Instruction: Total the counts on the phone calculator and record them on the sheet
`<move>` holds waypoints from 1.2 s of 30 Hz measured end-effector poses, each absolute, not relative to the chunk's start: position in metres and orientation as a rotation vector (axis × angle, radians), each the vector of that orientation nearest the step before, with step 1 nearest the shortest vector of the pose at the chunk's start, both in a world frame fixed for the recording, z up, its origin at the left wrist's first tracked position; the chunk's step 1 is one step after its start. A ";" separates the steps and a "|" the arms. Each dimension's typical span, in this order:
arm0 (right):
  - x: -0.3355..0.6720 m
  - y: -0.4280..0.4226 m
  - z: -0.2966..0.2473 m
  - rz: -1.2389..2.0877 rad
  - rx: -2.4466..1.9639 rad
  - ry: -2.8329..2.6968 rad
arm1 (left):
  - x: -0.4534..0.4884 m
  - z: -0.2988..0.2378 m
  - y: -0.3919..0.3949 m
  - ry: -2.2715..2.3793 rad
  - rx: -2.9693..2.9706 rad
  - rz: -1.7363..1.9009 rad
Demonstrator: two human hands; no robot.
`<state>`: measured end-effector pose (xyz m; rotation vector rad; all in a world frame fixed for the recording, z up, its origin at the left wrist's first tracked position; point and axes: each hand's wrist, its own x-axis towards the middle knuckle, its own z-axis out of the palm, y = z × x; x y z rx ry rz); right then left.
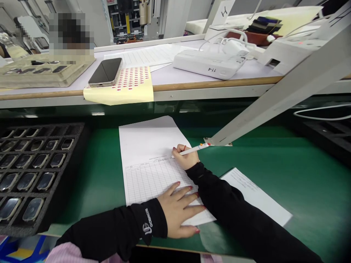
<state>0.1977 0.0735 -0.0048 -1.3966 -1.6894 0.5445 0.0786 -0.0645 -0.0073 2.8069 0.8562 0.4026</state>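
Note:
A white sheet with a printed grid form (148, 140) lies on the green mat. Spread flat across its lower part is my left hand (179, 210), fingers apart. My right hand (188, 157) grips a white pen (195, 148) with small coloured figures at its top end. The pen's tip is at the form's header lines, above the grid. Partly under my right forearm is a second sheet with handwriting (253, 195). Both forearms wear black sleeves.
At left stands a black foam tray (72, 146) with several watch cases. A slanted metal post (263, 98) rises at right. The shelf edge (192, 87) ahead carries a phone (106, 72), a yellow sticker sheet (137, 86) and a white power strip (205, 65). Another person is beyond.

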 end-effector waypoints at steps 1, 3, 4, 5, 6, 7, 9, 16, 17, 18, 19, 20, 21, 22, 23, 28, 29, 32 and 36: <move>0.198 0.073 -0.005 0.546 -1.394 -1.701 | 0.079 -0.007 -0.065 0.858 2.808 0.406; 0.198 0.074 -0.006 0.550 -1.394 -1.710 | 0.079 -0.007 -0.064 0.860 2.810 0.411; 0.198 0.074 -0.006 0.549 -1.394 -1.710 | 0.078 -0.007 -0.064 0.859 2.810 0.411; 0.199 0.075 -0.007 0.546 -1.394 -1.709 | 0.078 -0.007 -0.064 0.858 2.809 0.409; 0.199 0.075 -0.008 0.543 -1.394 -1.709 | 0.078 -0.007 -0.064 0.856 2.808 0.405; 0.199 0.076 -0.008 0.540 -1.393 -1.711 | 0.078 -0.006 -0.064 0.854 2.807 0.399; 0.200 0.077 -0.010 0.537 -1.395 -1.719 | 0.078 -0.006 -0.064 0.852 2.806 0.392; 0.199 0.074 -0.008 0.518 -1.406 -1.726 | 0.078 -0.006 -0.064 0.847 2.812 0.379; 0.199 0.074 -0.007 0.512 -1.407 -1.723 | 0.078 -0.006 -0.064 0.849 2.815 0.380; 0.198 0.074 -0.007 0.506 -1.410 -1.715 | 0.078 -0.006 -0.064 0.851 2.818 0.384; 0.199 0.074 -0.007 0.501 -1.415 -1.702 | 0.078 -0.006 -0.064 0.854 2.820 0.388; 0.199 0.075 -0.008 0.498 -1.422 -1.687 | 0.078 -0.006 -0.064 0.856 2.821 0.391; 0.199 0.076 -0.009 0.496 -1.428 -1.675 | 0.078 -0.006 -0.064 0.858 2.822 0.393; 0.200 0.077 -0.010 0.493 -1.430 -1.669 | 0.078 -0.006 -0.064 0.858 2.823 0.394; 0.200 0.078 -0.011 0.491 -1.427 -1.670 | 0.078 -0.006 -0.064 0.857 2.824 0.395; 0.203 0.083 -0.017 0.459 -1.399 -1.708 | 0.078 -0.006 -0.064 0.856 2.826 0.405; 0.203 0.083 -0.018 0.457 -1.394 -1.710 | 0.079 -0.006 -0.064 0.858 2.824 0.402; 0.203 0.083 -0.018 0.462 -1.382 -1.713 | 0.079 -0.006 -0.064 0.854 2.817 0.383; 0.203 0.083 -0.017 0.460 -1.384 -1.716 | 0.079 -0.006 -0.064 0.855 2.816 0.391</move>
